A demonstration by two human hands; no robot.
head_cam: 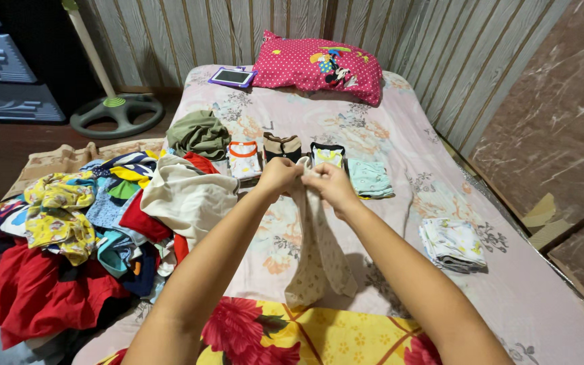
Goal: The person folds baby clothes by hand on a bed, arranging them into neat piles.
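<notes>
My left hand [277, 176] and my right hand [331, 184] meet above the middle of the bed, both gripping the top edge of a small beige dotted garment [320, 257]. The garment hangs down from my fingers, and its lower end rests on the floral bedsheet [400, 135]. Behind my hands lies a row of folded clothes: a white and orange piece [244, 159], a brown one [282, 146], a black and yellow one [327, 155] and a pale green one [369, 178].
A big heap of unfolded clothes [82, 230] covers the bed's left side. A folded white patterned stack [453, 243] lies at right. A pink dotted pillow [319, 64] and a tablet [232, 77] sit at the head. A fan base [117, 111] stands on the floor.
</notes>
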